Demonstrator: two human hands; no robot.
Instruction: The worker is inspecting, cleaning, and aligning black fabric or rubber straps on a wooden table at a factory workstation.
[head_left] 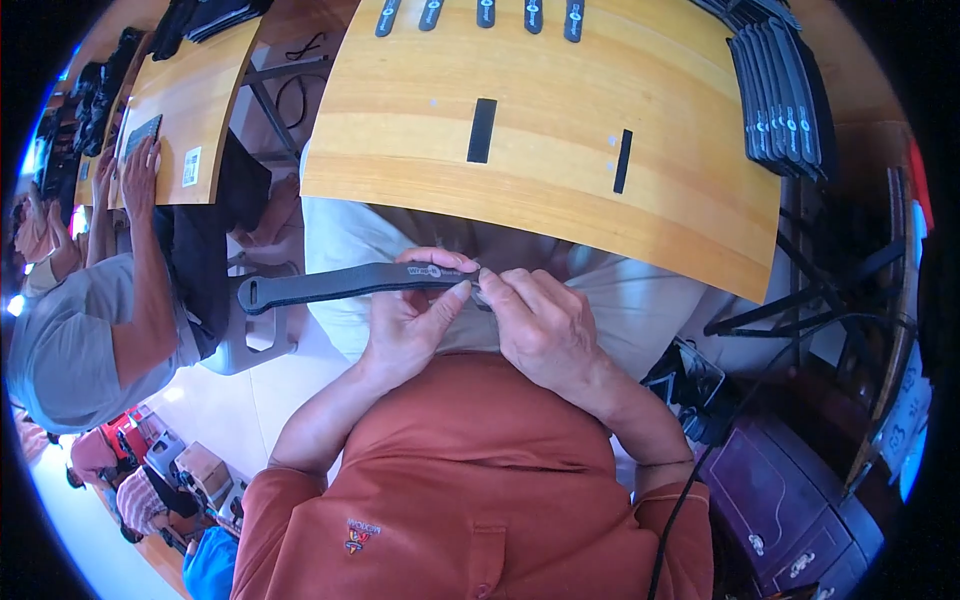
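A long dark grey strap point(320, 287) with light printing and a slot in its rounded left end lies across my lap area, held in the air near the table's front edge. It looks doubled or stacked in layers. My left hand point(408, 325) is closed round its right part, thumb in front and fingers behind. At the strap's right end, the fingers of my right hand point(545, 325) pinch together against the left fingertips. The right hand hides that end, so I cannot make out all that it grips.
On the wooden table point(400, 130) lie a wide black strip point(482, 130) and a narrow one point(622, 162). Several grey straps point(485, 10) line the far edge; a stack of straps point(785, 100) overhangs the right edge. A co-worker point(100, 320) sits at another table point(205, 110) leftward.
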